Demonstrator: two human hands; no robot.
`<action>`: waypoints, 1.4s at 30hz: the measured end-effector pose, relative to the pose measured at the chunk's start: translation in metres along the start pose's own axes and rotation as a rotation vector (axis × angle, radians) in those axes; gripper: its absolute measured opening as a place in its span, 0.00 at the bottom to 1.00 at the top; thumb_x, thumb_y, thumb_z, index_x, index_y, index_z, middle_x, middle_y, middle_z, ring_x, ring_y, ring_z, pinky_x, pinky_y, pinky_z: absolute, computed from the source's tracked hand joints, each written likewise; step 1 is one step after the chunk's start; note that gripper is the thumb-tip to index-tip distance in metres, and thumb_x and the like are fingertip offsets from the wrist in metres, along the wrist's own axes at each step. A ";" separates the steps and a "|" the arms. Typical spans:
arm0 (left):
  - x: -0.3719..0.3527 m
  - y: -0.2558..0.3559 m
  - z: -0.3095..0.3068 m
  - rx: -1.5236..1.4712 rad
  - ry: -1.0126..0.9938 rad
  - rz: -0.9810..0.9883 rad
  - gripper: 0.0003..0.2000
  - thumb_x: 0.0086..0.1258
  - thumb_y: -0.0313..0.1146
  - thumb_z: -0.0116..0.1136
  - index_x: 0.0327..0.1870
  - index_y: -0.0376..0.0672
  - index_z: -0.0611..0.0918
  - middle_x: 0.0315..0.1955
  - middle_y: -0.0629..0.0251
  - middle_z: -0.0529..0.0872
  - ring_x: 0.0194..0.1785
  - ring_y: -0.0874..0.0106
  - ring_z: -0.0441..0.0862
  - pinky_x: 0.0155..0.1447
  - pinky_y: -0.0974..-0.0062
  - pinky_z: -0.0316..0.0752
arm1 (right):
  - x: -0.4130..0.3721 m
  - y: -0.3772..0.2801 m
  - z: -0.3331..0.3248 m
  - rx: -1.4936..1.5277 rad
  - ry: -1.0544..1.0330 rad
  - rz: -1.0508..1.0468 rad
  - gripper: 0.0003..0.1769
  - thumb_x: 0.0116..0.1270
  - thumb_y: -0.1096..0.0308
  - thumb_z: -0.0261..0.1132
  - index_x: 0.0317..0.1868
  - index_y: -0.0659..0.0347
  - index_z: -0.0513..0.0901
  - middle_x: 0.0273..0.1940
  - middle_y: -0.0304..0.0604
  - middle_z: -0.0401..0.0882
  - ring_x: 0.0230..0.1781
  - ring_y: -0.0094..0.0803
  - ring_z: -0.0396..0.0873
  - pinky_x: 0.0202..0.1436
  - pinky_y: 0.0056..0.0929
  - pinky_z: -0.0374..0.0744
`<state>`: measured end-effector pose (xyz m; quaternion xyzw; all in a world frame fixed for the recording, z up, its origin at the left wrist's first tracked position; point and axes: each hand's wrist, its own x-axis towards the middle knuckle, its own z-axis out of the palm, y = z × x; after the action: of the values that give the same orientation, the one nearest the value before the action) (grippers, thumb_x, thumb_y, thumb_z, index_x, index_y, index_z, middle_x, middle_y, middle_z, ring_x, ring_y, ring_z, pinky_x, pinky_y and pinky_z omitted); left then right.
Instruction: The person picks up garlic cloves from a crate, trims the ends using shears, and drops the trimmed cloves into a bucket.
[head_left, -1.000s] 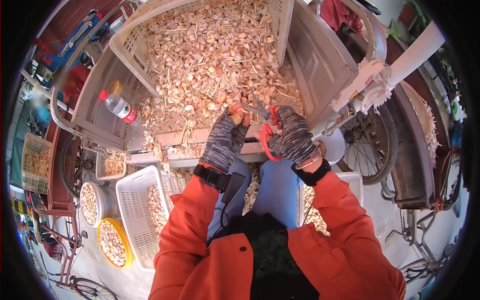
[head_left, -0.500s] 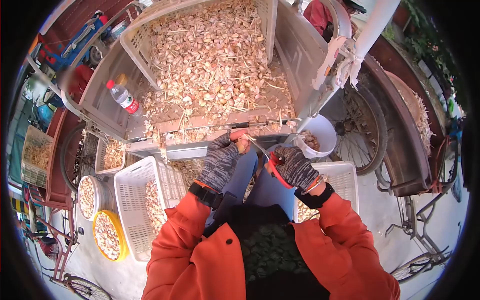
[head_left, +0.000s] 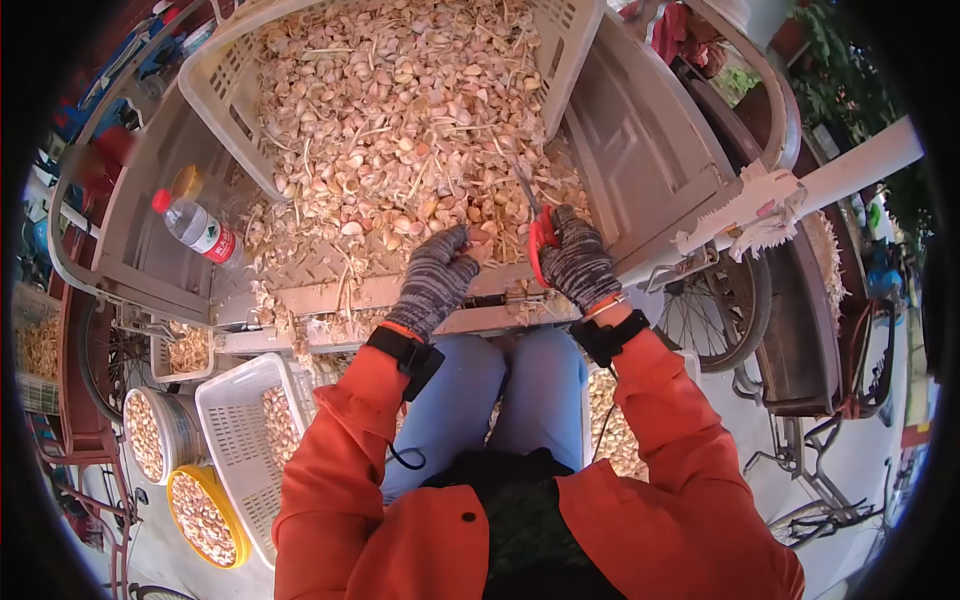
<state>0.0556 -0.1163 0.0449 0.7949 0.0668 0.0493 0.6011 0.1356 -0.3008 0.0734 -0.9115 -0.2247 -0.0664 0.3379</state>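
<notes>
A wide heap of garlic cloves [head_left: 390,110], mixed with dry stems and skins, covers the cart bed in front of me. My left hand [head_left: 438,278], in a grey knit glove with bare fingertips, is at the near edge of the heap. Its fingers are bent together among the cloves, and whatever is between them is hidden. In my right hand [head_left: 578,258], gloved alike, is a pair of scissors with red handles [head_left: 541,245]. The fingers are wrapped around the handles, and the blades point away from me over the cloves.
A plastic bottle [head_left: 200,230] lies at the cart's left side. A white crate [head_left: 235,430], a yellow-rimmed bucket [head_left: 207,515] and a white bucket [head_left: 148,437], all with cloves, stand at lower left. The cart's metal edge [head_left: 390,322] runs before my knees.
Both hands have moved forward from above my lap to the heap. The scissors have swung to point away from me. The left hand no longer meets the blades, and the view has shifted.
</notes>
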 end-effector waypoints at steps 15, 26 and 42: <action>0.080 -0.011 0.003 0.591 -0.060 0.073 0.14 0.50 0.33 0.65 0.37 0.40 0.80 0.38 0.55 0.81 0.40 0.60 0.80 0.47 0.66 0.75 | 0.036 0.043 0.020 0.428 -0.181 0.215 0.12 0.56 0.64 0.66 0.38 0.61 0.79 0.30 0.43 0.80 0.31 0.34 0.78 0.37 0.29 0.76; -0.025 -0.017 -0.036 -1.310 -0.185 -0.254 0.12 0.65 0.29 0.52 0.49 0.38 0.74 0.31 0.64 0.79 0.27 0.76 0.73 0.28 0.85 0.68 | 0.004 0.020 -0.013 -0.001 -0.224 0.235 0.15 0.57 0.65 0.63 0.41 0.65 0.78 0.39 0.52 0.81 0.42 0.44 0.80 0.46 0.33 0.78; 0.031 -0.019 0.012 -1.177 -0.003 -0.341 0.10 0.65 0.25 0.52 0.46 0.34 0.75 0.39 0.62 0.79 0.42 0.68 0.80 0.46 0.75 0.78 | 0.071 0.049 0.035 -0.182 0.029 0.174 0.19 0.55 0.67 0.63 0.47 0.66 0.76 0.43 0.58 0.79 0.46 0.50 0.77 0.50 0.39 0.76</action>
<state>0.0869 -0.1178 0.0227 0.3078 0.1540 -0.0202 0.9387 0.2202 -0.2845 0.0374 -0.9534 -0.1330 -0.0700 0.2615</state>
